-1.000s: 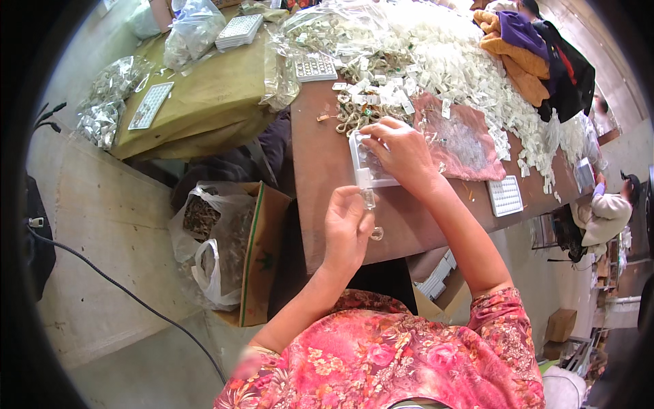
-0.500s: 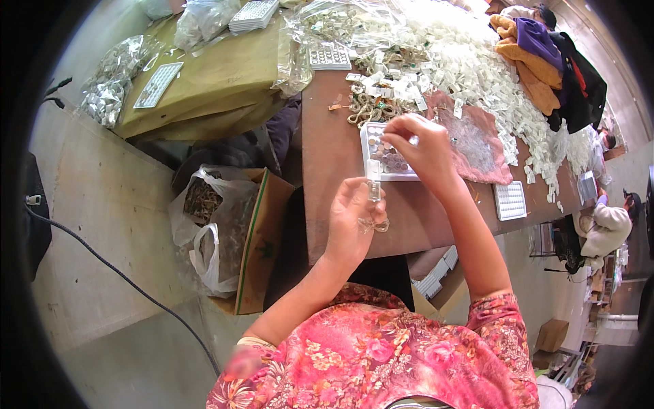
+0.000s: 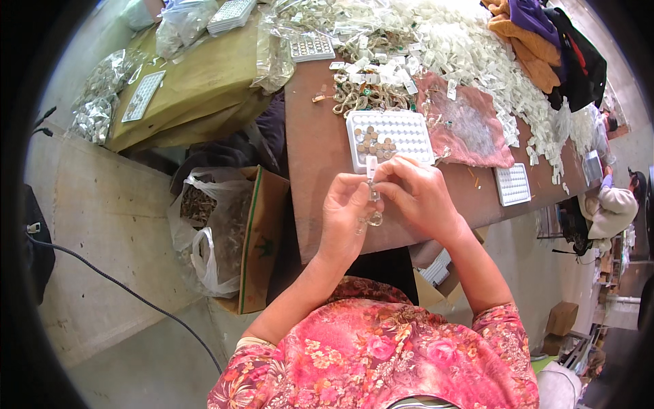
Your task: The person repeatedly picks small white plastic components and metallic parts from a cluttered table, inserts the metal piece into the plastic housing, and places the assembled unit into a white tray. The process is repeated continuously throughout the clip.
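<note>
My left hand [image 3: 344, 215] is closed in a pinch around a small clear-and-white plastic piece [image 3: 371, 167], which stands upright between thumb and fingers. A thin transparent loop [image 3: 375, 219] hangs below those fingers. From the other side my right hand [image 3: 421, 194] meets the piece, thumb and forefinger pressed together at its lower part; whatever they pinch is too small to make out. Just beyond both hands lies a white tray [image 3: 409, 129] with rows of round hollows. Several small brownish and silvery discs [image 3: 375, 142] are gathered in its left part.
Behind the tray are a bundle of beige cords [image 3: 364, 95] and a pink cloth [image 3: 466, 129]. A large heap of white plastic tags [image 3: 436, 34] covers the far table. Another white tray [image 3: 512, 184] sits at the right edge. A cardboard box [image 3: 262, 232] with plastic bags stands left, below the table.
My right hand has come from over the tray down to the plastic piece in my left hand, uncovering the tray. The view has shifted slightly.
</note>
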Demonstrator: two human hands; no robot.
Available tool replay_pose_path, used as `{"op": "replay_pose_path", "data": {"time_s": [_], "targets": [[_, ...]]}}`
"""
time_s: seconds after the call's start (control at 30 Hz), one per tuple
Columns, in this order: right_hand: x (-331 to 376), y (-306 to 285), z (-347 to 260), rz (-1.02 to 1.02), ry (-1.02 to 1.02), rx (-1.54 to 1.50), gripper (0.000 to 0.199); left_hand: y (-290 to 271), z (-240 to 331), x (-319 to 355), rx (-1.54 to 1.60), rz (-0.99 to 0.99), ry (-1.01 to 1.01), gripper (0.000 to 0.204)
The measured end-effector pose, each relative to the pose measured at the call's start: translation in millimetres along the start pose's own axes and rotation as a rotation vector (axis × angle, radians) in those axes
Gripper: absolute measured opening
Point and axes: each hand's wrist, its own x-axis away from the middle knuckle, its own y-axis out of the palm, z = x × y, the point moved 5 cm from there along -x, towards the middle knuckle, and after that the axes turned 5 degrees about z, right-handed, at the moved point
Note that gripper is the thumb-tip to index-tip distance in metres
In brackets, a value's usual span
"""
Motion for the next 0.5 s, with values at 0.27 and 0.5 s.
{"op": "replay_pose_path", "data": {"time_s": [0.27,0.5], "targets": [[14.6,6.9,-13.3,0.184,-0.283,0.209,0.020,-3.4,1.0,0.6,0.101,0.039,-0.017,0.011],[26.3,2.9,-4.8,0.187,0.033,-0.092,0.021,0.6,-0.2,3.1,0.062,-0.016,-0.031,0.010]]}}
